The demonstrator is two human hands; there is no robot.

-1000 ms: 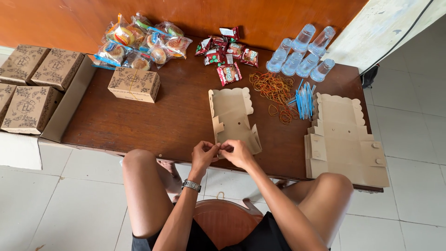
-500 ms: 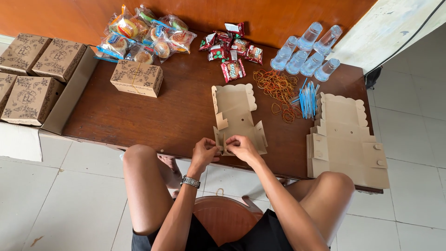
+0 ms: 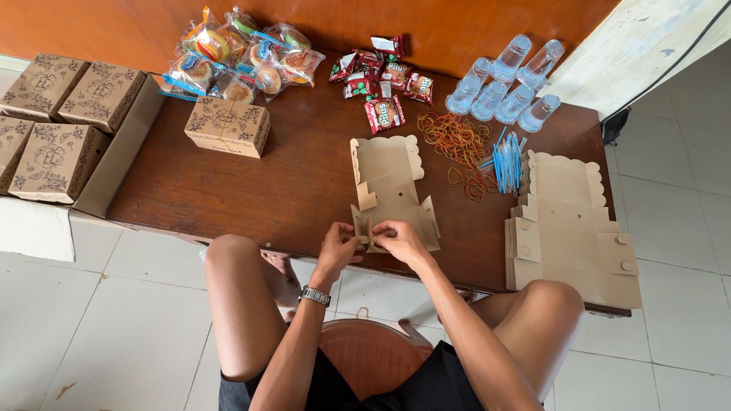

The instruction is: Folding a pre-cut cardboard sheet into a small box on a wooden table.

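Observation:
A flat brown cardboard box blank (image 3: pixel 388 179) with a scalloped far edge lies on the dark wooden table (image 3: pixel 289 190). My left hand (image 3: pixel 337 247), with a wristwatch on its wrist, pinches the blank's near left flap. My right hand (image 3: pixel 400 237) grips the near edge beside it, fingers folded over a raised tab. Both hands sit at the table's front edge, nearly touching. The flaps on the blank's near end stand partly upright.
A stack of flat box blanks (image 3: pixel 571 228) lies at the right. Rubber bands (image 3: pixel 457 141), blue straws (image 3: pixel 506 160), sealed water cups (image 3: pixel 506 80), red snack packets (image 3: pixel 381 80), wrapped buns (image 3: pixel 236 53) and one closed box (image 3: pixel 227 125) sit behind. Finished boxes (image 3: pixel 53 122) stand left.
The view has shifted slightly. My hands have stayed on the blank's near end and drawn closer together, and the near flaps have been folded further up.

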